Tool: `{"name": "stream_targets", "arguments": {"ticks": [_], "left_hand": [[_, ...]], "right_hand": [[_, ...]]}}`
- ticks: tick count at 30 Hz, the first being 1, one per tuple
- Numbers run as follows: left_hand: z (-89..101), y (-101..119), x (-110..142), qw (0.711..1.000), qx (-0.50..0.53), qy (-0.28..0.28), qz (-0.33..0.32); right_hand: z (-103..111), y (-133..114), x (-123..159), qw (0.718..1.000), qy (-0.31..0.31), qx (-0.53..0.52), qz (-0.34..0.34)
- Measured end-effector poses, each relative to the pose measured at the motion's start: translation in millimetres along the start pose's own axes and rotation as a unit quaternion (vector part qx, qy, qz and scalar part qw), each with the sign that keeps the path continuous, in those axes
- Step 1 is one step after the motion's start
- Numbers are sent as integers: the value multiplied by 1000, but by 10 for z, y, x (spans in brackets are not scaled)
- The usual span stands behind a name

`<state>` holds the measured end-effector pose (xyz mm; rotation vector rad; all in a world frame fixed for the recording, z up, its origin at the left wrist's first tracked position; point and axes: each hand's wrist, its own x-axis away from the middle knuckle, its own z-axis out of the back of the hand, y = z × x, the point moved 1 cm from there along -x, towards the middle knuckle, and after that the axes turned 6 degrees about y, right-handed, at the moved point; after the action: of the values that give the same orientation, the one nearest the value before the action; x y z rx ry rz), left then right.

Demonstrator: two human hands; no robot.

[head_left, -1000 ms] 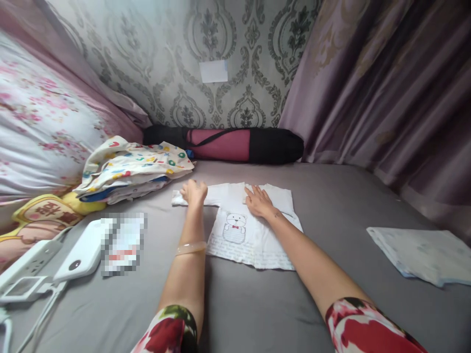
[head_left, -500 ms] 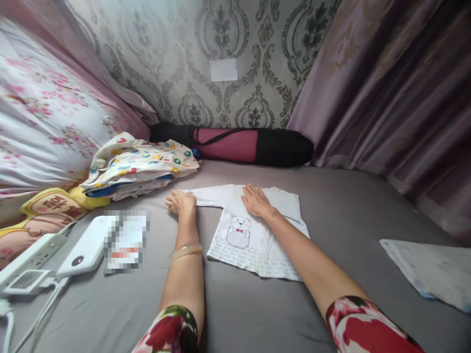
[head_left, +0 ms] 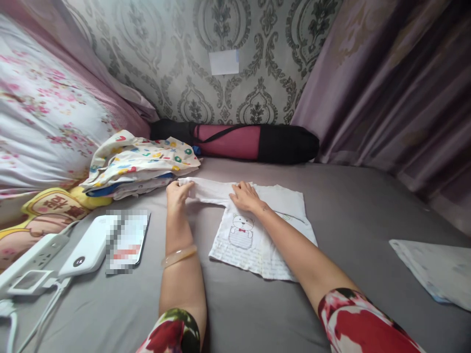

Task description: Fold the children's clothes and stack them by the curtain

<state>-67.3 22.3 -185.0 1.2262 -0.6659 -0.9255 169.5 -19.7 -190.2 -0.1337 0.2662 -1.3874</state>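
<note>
While the white shirt [head_left: 259, 235] is lying spread on the gray sheet [head_left: 346, 284] around the middle of the frame, its bear print [head_left: 242, 230] facing up, the left hand [head_left: 177, 193] is gripping the sleeve [head_left: 209, 190] at its cuff end, left of centre, thumb and fingers closed on the cloth. Near the centre, the right hand [head_left: 246, 197] is resting on the shirt's upper part, fingers bending over it; whether they are pinching or only pressing, I cannot tell. Judging by its thin, wrinkling look, the shirt is probably weighing very little and behaving softly, sagging or creasing wherever nothing is supporting it. It is hardly looking slippery or fragile, so a light pinch is likely sufficing. Cuff and shoulder are seeming the surest holds, while the hem [head_left: 243, 266], toward lower centre, is offering a plain edge for fingertips.
</note>
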Motion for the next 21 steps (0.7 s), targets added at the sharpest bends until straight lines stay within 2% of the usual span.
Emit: {"name": "stream_targets", "arguments": {"ticks": [2,5,11,14,17,21], "left_hand": [[23,130,53,998,62,-8,29],[11,300,135,990,139,-13,32],[-187,461,259,954,287,-73,36],[-303,522,326,943,317,-91,45],[-407,584,401,939,329,-93,46],[-529,642,491,939,332,-87,28]], "right_hand": [[28,-24,-38,999,-36,-3,-9],[90,-42,-106,996,-84,-8,-25],[137,-71,-244,986,-152,3,-67],[104,-91,-234,989,-135,2,-66],[63,-94,-176,994,-89,-13,-66],[60,1,-97,992,-24,-113,-44]]}}
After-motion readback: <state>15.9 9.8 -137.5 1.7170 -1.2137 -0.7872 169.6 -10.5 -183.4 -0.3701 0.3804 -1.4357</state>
